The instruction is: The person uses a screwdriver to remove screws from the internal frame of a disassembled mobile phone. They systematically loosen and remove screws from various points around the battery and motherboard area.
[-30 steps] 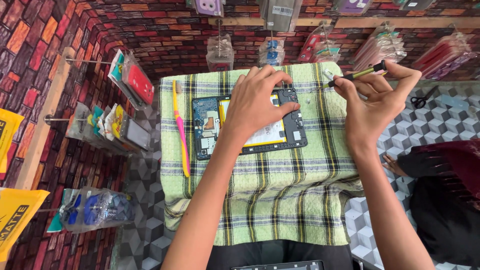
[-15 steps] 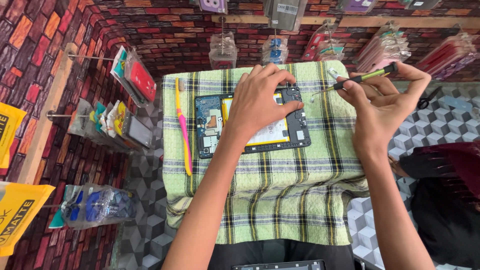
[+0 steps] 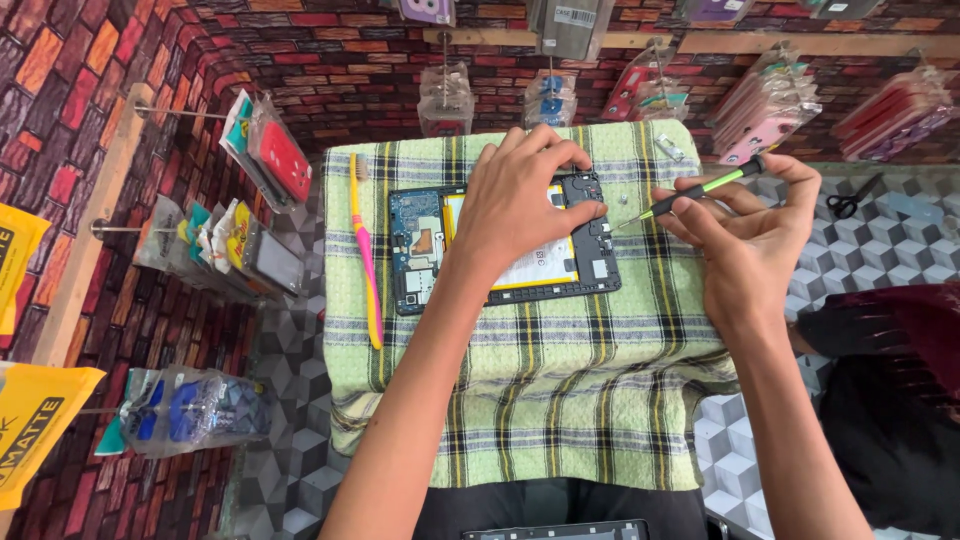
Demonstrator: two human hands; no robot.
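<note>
An opened tablet [image 3: 425, 250] lies back-up on a green plaid cloth [image 3: 540, 400], its blue circuit board and yellow-white battery exposed. My left hand [image 3: 520, 205] rests flat on it, fingers touching the dark frame at its upper right corner. My right hand [image 3: 745, 240] holds a small green-and-black screwdriver [image 3: 700, 188], its tip pointing left, close to the tablet's right edge. A pink and yellow toothbrush [image 3: 365, 255] lies on the cloth left of the tablet.
Packaged phone cases [image 3: 270, 150] hang on pegs along the brick-patterned wall at left and top. Black scissors [image 3: 850, 200] lie at the far right. A dark device edge [image 3: 550, 530] shows at the bottom. Yellow packets [image 3: 30, 420] hang at left.
My right hand has lowered and brought the screwdriver tip closer to the tablet's right edge. My left hand stays pressed on the tablet.
</note>
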